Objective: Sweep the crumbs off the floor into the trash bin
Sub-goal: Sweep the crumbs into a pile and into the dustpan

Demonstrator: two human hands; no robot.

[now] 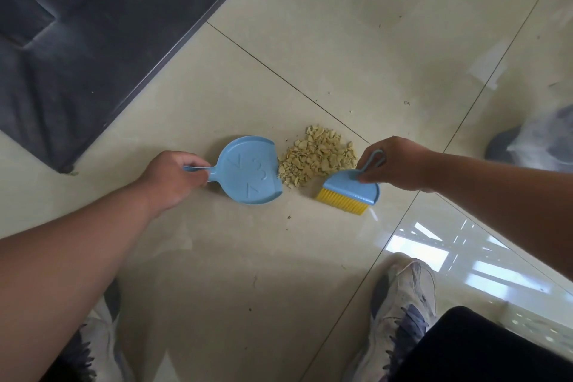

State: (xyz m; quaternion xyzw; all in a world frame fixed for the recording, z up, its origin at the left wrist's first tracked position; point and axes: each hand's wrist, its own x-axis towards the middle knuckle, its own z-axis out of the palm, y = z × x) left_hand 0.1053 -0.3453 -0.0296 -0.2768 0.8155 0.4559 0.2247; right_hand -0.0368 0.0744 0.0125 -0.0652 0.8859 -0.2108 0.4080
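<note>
A heap of pale yellow crumbs (316,156) lies on the beige tiled floor (341,56). My left hand (173,178) grips the handle of a small blue dustpan (248,170), which rests flat on the floor with its open lip touching the left side of the heap. My right hand (393,163) holds a small blue brush with yellow bristles (348,194) by its looped handle, just right of and below the heap, bristles pointing toward me. A blurred grey bin lined with a clear bag (539,143) sits at the right edge.
A dark grey sofa or mat (86,40) fills the upper left, its edge close to the dustpan. My two grey sneakers (403,313) stand at the bottom. A few stray specks dot the floor around the heap.
</note>
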